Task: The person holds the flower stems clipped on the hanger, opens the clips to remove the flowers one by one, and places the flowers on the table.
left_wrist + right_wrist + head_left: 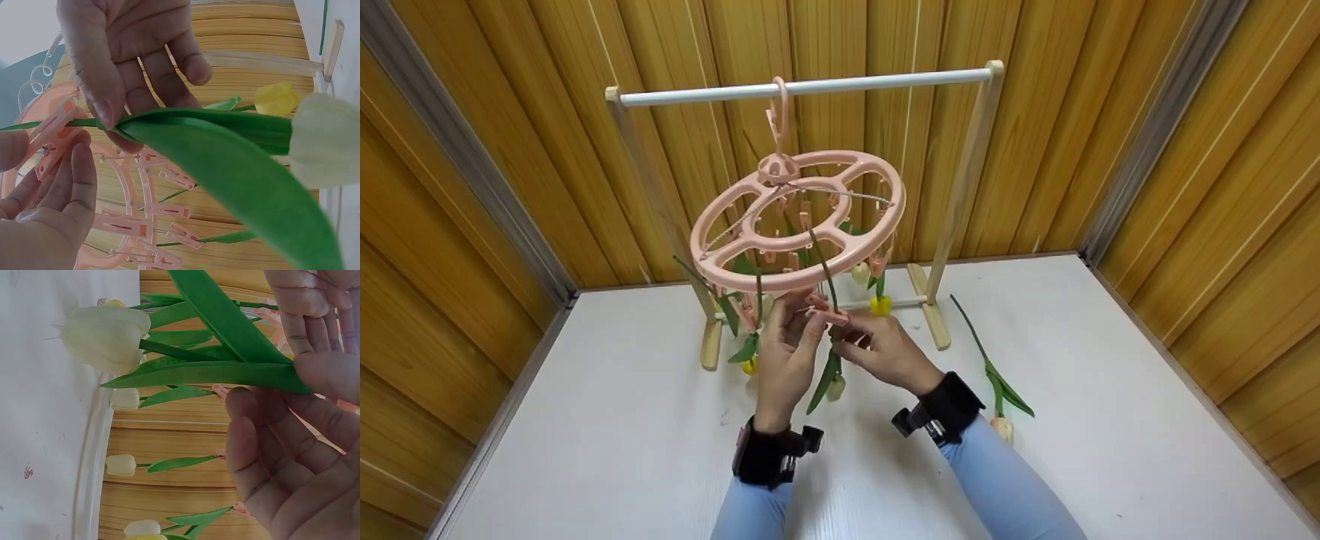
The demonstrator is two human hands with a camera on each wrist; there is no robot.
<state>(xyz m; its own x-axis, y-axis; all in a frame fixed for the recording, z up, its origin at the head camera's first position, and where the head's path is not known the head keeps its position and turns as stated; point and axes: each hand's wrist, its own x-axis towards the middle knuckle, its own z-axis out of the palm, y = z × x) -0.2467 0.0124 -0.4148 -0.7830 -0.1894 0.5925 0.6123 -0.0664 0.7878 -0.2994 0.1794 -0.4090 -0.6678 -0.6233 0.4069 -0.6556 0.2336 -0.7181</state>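
A white artificial tulip [835,388] hangs head down, its green stem crossing a pink clothespin [829,315] below the front rim of a round pink clip hanger [765,282]. My left hand [784,367] pinches the clothespin between thumb and fingers. In the left wrist view the stem lies across the clothespin's gripping end. My right hand [894,354] pinches the stem just above the leaves [214,375], beside the clothespin. The tulip's pale bloom [326,140] is plain in both wrist views.
The hanger hooks over the white rod [885,80] of a wooden-ended rack. Other tulips, such as a yellow one [880,305], hang from its clips. Another tulip [990,367] lies on the white table [607,420] at right. Wood-look panels [840,45] enclose the table.
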